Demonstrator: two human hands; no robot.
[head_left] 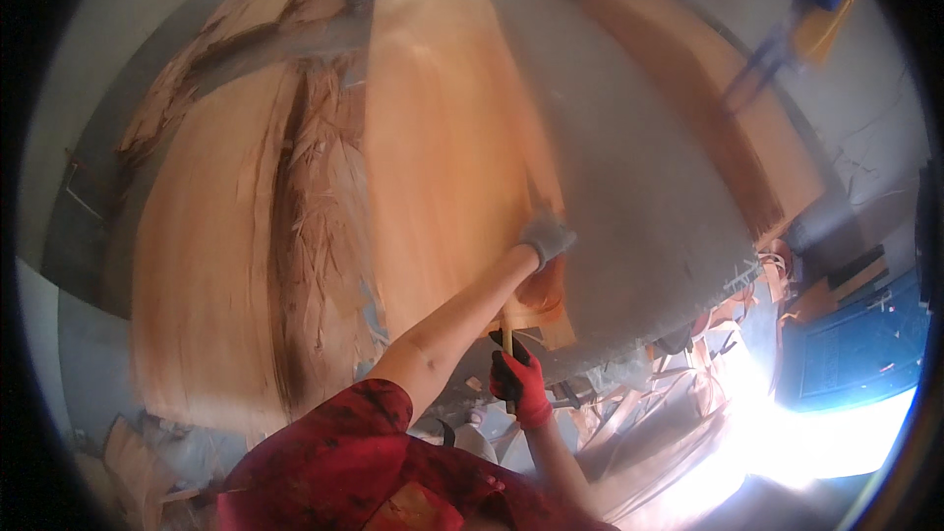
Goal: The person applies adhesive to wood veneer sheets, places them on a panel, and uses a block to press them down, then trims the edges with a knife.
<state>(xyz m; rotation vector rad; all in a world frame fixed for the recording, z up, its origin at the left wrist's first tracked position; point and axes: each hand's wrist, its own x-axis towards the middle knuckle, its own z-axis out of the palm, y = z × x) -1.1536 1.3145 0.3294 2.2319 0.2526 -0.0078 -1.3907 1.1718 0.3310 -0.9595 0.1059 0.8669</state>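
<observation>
My left hand [544, 238], in a grey glove, reaches across to the right edge of a long pale wood veneer sheet [433, 108] on the grey table [639, 187]. A narrow, torn strip of veneer runs along that edge under it; motion blur hides what the fingers do. Lower down, my right hand [518, 383], in a red and black glove, is closed round a pale wooden stick or handle [507, 340] standing at the sheet's near end. Whether this stick has a tool head cannot be seen.
More veneer sheets [202, 256] with torn strips [324, 187] lie to the left, another long sheet [688, 88] to the right. A blurred blue and yellow object [826, 10] is at the upper right. Offcuts [688, 364] litter the near edge, beside a blue surface [836, 354] and bright light.
</observation>
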